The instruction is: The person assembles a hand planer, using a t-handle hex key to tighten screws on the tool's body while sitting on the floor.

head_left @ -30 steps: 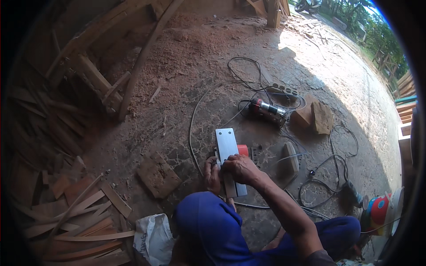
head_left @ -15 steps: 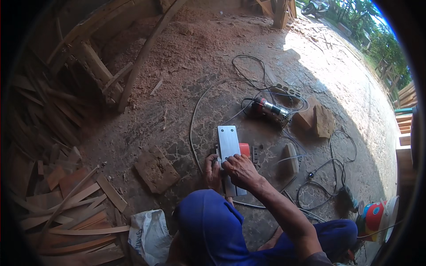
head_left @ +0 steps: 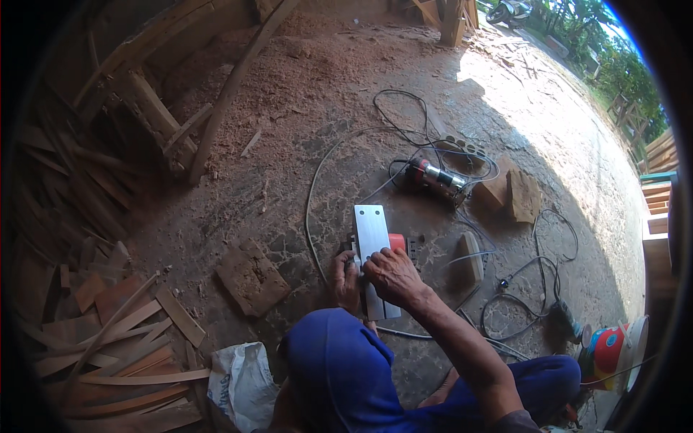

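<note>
An electric hand planer [head_left: 371,227] lies upside down on the ground in front of me, its silver sole plate facing up and its red body showing at the right side. My left hand [head_left: 346,280] is closed around the planer's left side near the middle. Reaching across from the right, my right hand [head_left: 394,277] has its fingers curled and pressed together at the gap in the sole. Whatever the right fingertips hold there, if anything, is hidden behind the knuckles.
Beyond the planer lies a silver and black power tool [head_left: 438,177] beside a power strip [head_left: 462,149]. Wooden blocks [head_left: 523,196], looping cables [head_left: 530,310] and a colourful bucket [head_left: 610,351] are to the right. Scrap wood [head_left: 130,346], a wood block [head_left: 253,278] and a white sack [head_left: 242,379] are left.
The view has shifted very slightly. Both hands stay on the planer, with only a small shift of the right fingers.
</note>
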Motion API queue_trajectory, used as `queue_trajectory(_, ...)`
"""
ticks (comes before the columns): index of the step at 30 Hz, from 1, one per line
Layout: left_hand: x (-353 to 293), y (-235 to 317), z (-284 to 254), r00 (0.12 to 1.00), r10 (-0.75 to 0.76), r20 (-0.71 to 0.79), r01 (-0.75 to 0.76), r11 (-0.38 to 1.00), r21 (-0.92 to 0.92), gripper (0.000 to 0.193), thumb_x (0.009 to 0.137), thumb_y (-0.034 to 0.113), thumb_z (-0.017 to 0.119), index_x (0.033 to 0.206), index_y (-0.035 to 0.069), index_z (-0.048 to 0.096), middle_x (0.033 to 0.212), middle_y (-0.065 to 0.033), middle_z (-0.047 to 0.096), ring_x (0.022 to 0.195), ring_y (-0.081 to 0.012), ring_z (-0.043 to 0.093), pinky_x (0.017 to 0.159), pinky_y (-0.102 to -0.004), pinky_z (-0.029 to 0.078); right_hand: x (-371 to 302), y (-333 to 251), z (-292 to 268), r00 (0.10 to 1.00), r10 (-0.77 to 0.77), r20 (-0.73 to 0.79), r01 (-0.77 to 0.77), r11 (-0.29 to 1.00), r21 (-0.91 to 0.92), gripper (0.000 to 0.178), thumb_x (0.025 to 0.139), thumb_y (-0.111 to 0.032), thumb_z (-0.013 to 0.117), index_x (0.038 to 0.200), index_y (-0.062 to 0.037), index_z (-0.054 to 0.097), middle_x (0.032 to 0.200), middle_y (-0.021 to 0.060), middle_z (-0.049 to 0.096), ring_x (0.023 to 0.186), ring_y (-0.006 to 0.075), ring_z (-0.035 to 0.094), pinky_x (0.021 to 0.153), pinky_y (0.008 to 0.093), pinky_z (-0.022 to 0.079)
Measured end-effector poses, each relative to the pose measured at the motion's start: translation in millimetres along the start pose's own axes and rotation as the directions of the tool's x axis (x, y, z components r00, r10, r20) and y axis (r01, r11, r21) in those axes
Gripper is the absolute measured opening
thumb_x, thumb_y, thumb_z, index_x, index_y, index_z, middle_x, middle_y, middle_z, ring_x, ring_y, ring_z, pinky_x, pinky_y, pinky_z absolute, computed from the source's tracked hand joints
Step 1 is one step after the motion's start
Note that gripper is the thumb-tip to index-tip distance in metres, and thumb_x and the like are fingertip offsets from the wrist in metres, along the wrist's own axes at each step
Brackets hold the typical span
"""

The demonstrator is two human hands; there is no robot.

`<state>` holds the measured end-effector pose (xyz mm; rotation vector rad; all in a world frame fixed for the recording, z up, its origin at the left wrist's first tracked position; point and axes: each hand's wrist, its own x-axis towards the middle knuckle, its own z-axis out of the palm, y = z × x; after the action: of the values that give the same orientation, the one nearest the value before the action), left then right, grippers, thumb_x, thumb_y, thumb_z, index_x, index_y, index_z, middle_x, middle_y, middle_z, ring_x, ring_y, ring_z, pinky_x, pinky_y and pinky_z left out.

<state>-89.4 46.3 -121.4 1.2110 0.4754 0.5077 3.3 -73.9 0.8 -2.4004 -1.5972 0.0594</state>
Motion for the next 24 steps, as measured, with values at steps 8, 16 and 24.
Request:
queue_trajectory(8, -4, 8, 5, 0.999, -0.047, 0.017, 0.048, 0.993, -0.106, 0.026, 0.103, 0.019, 0.043, 0.125, 0.008, 0.052, 0.113, -0.0065, 0.056, 0.099, -0.0144, 0.054, 0.089, -0.0319, 0.046, -4, -5, 1, 0.997, 0.024, -0.075, -0.023, 1.0, 0.019, 0.008, 0.081, -0.013, 0.061, 0.087, -0.009, 0.061, 0.088, 0.0065, 0.059, 0.091, 0.0244, 0.058, 0.08, 0.0394, 0.042)
queue_trajectory(16, 5, -8, -7, 0.985, 0.171, 0.037, -0.175, 0.958, 0.227, 0.024, 0.107, 0.025, 0.041, 0.127, 0.013, 0.049, 0.111, -0.0044, 0.058, 0.095, -0.0132, 0.058, 0.083, -0.0307, 0.051, -7, -5, 2, 0.995, 0.046, -0.087, -0.043, 0.998, 0.038, 0.008, 0.079, -0.012, 0.062, 0.086, -0.01, 0.059, 0.087, 0.0063, 0.057, 0.089, 0.0244, 0.057, 0.077, 0.0393, 0.042)
queue_trajectory(24, -7, 27, 17, 0.998, -0.039, 0.04, 0.043, 0.994, -0.101, 0.026, 0.103, 0.017, 0.04, 0.126, 0.009, 0.05, 0.112, -0.0063, 0.057, 0.095, -0.0128, 0.055, 0.083, -0.0299, 0.049, -11, 1, 1, 0.997, 0.005, -0.078, 0.0, 0.997, 0.075, 0.011, 0.078, -0.009, 0.063, 0.088, -0.0102, 0.058, 0.089, 0.0055, 0.057, 0.09, 0.0245, 0.058, 0.079, 0.0387, 0.044)
